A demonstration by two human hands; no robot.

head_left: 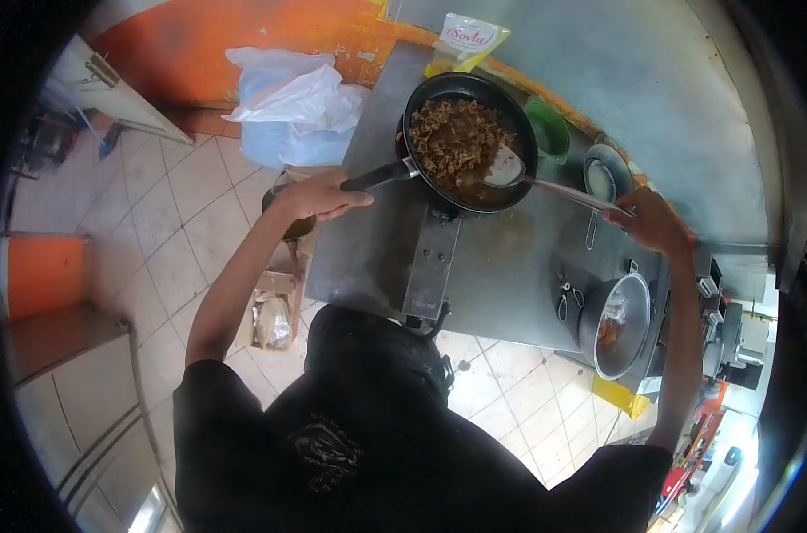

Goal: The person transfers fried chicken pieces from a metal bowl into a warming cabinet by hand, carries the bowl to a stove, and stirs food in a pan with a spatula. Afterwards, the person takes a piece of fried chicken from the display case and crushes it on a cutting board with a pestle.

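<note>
My left hand (328,194) is closed around the end of the black handle of a frying pan (526,111). In the pan, small brown pieces of cooked food (452,133) lie in dark sauce. The pan sits over a small burner marked Rional (427,275). At the right, my right hand (654,222) grips the long metal handle of a spatula (559,188). Its broad, pale head rests in the food on the pan's right side, partly coated with sauce.
Behind the pan stand a Sovia pouch (467,40) and a green container (548,131). A strainer (601,182), scissors (567,298) and a metal bowl (636,306) with some orange-brown food are on the steel table (519,266). White plastic bags (297,107) stand left.
</note>
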